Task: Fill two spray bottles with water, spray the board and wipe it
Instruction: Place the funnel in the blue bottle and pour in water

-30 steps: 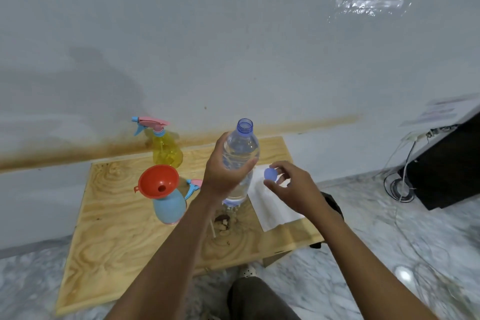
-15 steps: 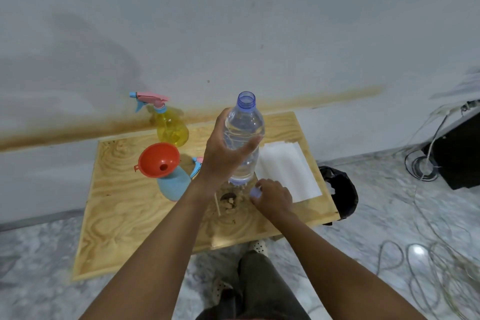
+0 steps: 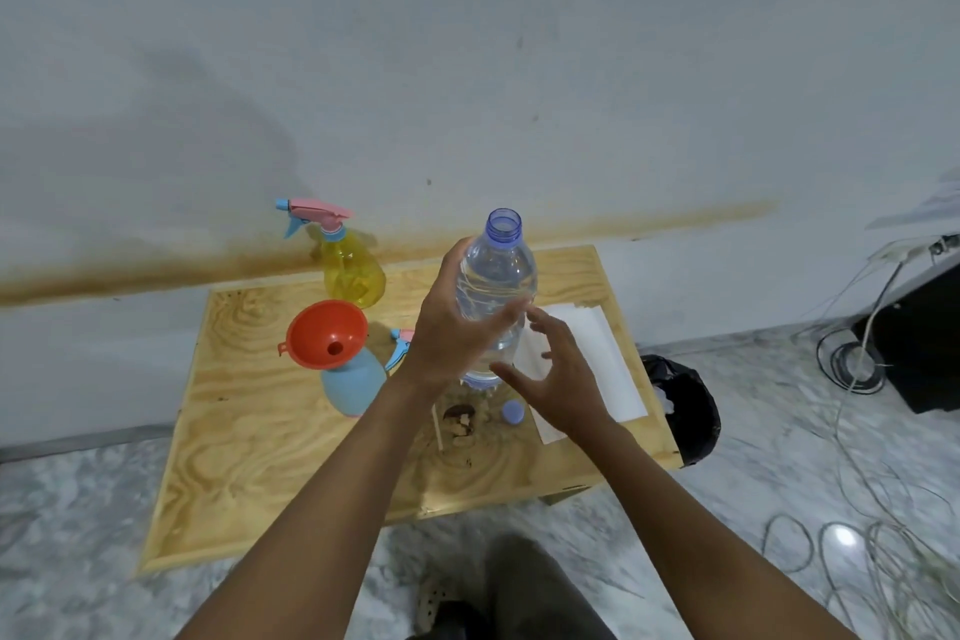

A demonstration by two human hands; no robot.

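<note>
Right grip (image 3: pixel 561 379) has left the cap (image 3: pixel 513 412) on the table (image 3: pixel 249 457) and stands empty, fingers spread. Left grip (image 3: pixel 457 333) holds the uncapped water bottle (image 3: pixel 498 270) upright, mouth up. The funnel (image 3: pixel 324 333) sits to its left, on this grip's side.

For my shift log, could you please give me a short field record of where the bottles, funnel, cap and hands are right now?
water bottle: uncapped, upright over the plywood board
left hand: grips the water bottle's body
right hand: open, fingers spread, close beside the bottle, holding nothing
bottle cap: lying on the board beside the right hand
blue spray bottle: orange funnel sitting in its neck
yellow spray bottle: pink trigger head on, at the board's far edge
white sheet: flat on the board's right side
</note>
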